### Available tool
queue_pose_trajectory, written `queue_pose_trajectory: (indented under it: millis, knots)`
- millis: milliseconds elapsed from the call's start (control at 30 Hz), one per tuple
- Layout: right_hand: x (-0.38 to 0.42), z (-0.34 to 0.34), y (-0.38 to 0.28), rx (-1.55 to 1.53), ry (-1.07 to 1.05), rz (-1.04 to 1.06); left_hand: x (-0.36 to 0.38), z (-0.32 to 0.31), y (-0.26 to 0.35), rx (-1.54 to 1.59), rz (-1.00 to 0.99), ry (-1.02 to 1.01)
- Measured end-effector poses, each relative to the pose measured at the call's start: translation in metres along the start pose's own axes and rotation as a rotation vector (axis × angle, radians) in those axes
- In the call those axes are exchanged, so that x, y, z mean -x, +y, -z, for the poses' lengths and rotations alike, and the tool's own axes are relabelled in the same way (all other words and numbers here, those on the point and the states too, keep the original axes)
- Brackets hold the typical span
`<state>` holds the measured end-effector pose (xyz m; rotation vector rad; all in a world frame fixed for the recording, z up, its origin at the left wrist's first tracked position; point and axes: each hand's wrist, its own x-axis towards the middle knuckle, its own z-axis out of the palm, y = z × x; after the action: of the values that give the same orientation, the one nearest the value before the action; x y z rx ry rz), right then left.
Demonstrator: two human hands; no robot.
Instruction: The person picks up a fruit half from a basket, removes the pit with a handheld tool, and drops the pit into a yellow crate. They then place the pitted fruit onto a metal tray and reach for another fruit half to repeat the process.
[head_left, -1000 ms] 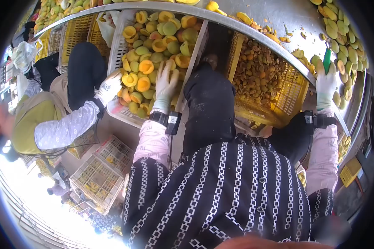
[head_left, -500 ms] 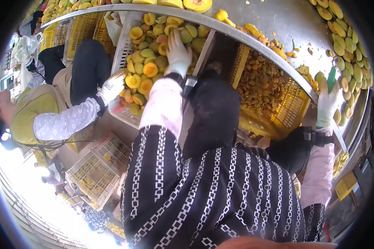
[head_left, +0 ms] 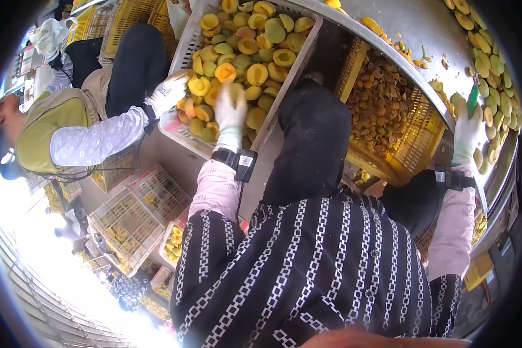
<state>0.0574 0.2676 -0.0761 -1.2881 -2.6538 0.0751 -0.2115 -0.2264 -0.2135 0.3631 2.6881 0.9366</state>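
My left hand (head_left: 230, 116), in a white glove with stained fingertips, lies over the near part of a white crate (head_left: 265, 132) heaped with halved yellow-green fruit (head_left: 256, 74), which look like peaches or apricots. Its fingers are stretched out but blurred, and I make out nothing gripped in them. At the right, my gloved right hand (head_left: 468, 130) is closed around a tool with a green handle (head_left: 473, 100) at the metal table's edge. The tool's working end cannot be made out. More fruit halves (head_left: 493, 87) lie beside that hand.
A yellow crate (head_left: 409, 148) of pits and scraps stands below the curved metal table (head_left: 397, 17). Fruit scraps (head_left: 388, 40) lie along its rim. At the left, a co-worker's gloved hand (head_left: 169, 93) touches the white crate. Stacked crates (head_left: 139, 214) stand on the floor behind.
My left hand has drawn back toward me across the fruit, from the middle of the white crate to its near part. My right hand keeps its grip on the green-handled tool. The view has shifted slightly.
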Motion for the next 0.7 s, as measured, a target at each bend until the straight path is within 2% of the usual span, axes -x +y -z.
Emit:
queue_pose_trajectory:
  millis: [33,67,100,167,233,267,300,367,467,500,567,600,633,667,700]
  knots:
    - [-0.002,-0.002,0.006,0.133,0.037,0.106,-0.003,0.002,-0.007,-0.042,-0.003,0.216]
    - [-0.003,-0.003,0.011,0.319,0.032,0.126,-0.017,0.001,-0.018,-0.172,-0.051,0.368]
    - [-0.003,0.000,0.006,0.324,0.033,0.128,-0.031,0.006,-0.017,-0.162,0.035,0.352]
    - [-0.001,0.006,-0.006,0.023,0.050,-0.061,-0.063,0.002,-0.034,-0.337,0.147,0.252]
    - [-0.002,0.001,0.001,-0.286,-0.005,-0.174,-0.090,-0.002,-0.031,-0.334,0.088,0.200]
    - [-0.003,-0.001,0.006,-0.297,-0.022,-0.209,-0.104,-0.010,-0.036,-0.431,0.003,0.226]
    - [-0.001,-0.001,0.011,-0.303,-0.043,-0.249,-0.117,-0.014,-0.035,-0.470,0.044,0.203]
    - [0.004,0.007,-0.001,-0.256,-0.022,-0.220,-0.133,-0.018,-0.031,-0.426,-0.052,0.303]
    - [0.005,0.011,-0.010,-0.184,0.022,-0.191,-0.158,-0.009,-0.040,-0.103,-0.156,0.274]
    - [0.005,0.011,-0.011,-0.150,0.037,-0.194,-0.148,0.000,-0.031,0.109,-0.151,0.210]
    - [0.004,0.010,-0.010,-0.125,0.011,-0.233,-0.115,0.004,-0.012,0.046,-0.183,0.253]
    - [0.002,0.009,-0.007,-0.109,0.014,-0.230,-0.097,-0.003,-0.024,0.028,-0.124,0.217]
    - [0.001,0.007,-0.004,-0.092,0.014,-0.227,-0.074,-0.009,-0.024,-0.063,-0.199,0.180]
    - [-0.001,0.003,-0.001,-0.194,0.036,-0.215,-0.040,-0.019,-0.026,-0.291,-0.088,0.089]
    - [-0.001,0.004,-0.003,-0.210,0.031,-0.197,-0.018,-0.023,-0.043,-0.530,-0.249,-0.014]
